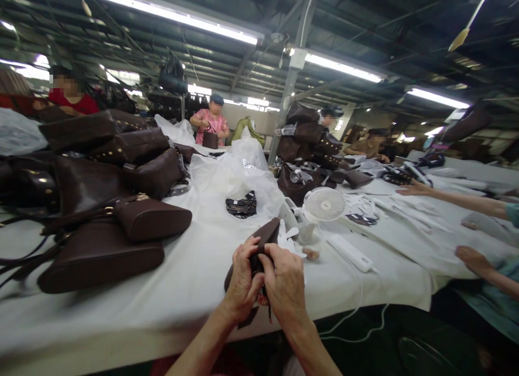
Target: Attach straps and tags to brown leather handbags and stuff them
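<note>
A dark brown leather handbag (268,232) is between my two hands at the front of the white-covered table. My left hand (244,276) is closed on its left side, thumb pointing inward. On the right side, my right hand (285,278) pinches the bag with bent fingers near its upper edge. The thumbs and fingertips come close together, and what lies right under them is partly hidden. Below the hands hangs a dark strap or tab with a small reddish spot beside it. White paper-like pieces (287,236) lie just past my right hand.
Brown handbags (101,251) are heaped at the left, with another pile (302,132) behind the white fan (324,204). Clear plastic bags (239,170) and black tags (242,205) lie ahead. A white power strip (349,251) trails cables. A co-worker's hands (474,259) reach in from the right.
</note>
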Tool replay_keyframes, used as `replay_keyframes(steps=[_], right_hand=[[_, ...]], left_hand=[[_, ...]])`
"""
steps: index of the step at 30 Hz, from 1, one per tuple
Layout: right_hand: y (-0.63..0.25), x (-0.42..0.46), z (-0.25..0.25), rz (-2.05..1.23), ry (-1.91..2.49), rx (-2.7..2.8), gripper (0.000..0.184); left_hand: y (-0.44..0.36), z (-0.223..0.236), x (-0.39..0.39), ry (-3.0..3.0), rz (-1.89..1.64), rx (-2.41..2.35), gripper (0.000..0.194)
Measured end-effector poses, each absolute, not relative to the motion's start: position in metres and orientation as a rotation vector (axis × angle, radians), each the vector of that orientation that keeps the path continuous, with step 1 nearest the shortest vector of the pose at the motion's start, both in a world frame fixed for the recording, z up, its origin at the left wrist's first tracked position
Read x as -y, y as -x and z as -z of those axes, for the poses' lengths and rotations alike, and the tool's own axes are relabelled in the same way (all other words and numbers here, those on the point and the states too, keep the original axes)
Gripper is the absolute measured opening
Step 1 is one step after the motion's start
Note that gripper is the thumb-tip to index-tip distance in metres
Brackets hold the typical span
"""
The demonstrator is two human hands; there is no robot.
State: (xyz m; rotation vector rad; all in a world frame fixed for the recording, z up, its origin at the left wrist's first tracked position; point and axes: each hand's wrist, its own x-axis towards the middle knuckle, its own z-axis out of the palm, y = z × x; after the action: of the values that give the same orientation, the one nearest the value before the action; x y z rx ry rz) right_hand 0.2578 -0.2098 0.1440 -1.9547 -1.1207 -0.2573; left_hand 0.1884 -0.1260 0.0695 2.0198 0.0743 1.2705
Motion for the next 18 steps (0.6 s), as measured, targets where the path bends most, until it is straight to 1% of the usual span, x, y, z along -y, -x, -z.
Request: replay_keyframes(steps=[2,6,12,15,18], right_hand=[[-0.257,0.209,-0.143,0.182,1.939,1.068,0.012],[-0.259,0.208,-0.145,-0.119,1.8,1.03,0.015],[-0.267,0.205,-0.147,-0.292,1.629,1.085,0.011],[-0.269,0.202,-0.149,-0.33,1.601,1.08,0.008],[-0.27,0.202,-0.149,-0.429,1.554,1.008,0.01]], left_hand=[[-0.189,-0.069,0.126,-1.998,-1.273,-0.099,0.047],[-0.191,-0.07,0.126,-1.929,-1.281,-0.162,0.044],[-0.195,-0.065,0.122,-1.827,-1.3,-0.312,0.031],[-0.192,-0.061,0.116,-1.82,-1.279,-0.268,0.036],[-0.181,-0.062,0.108,-1.869,-1.112,-0.088,0.046]])
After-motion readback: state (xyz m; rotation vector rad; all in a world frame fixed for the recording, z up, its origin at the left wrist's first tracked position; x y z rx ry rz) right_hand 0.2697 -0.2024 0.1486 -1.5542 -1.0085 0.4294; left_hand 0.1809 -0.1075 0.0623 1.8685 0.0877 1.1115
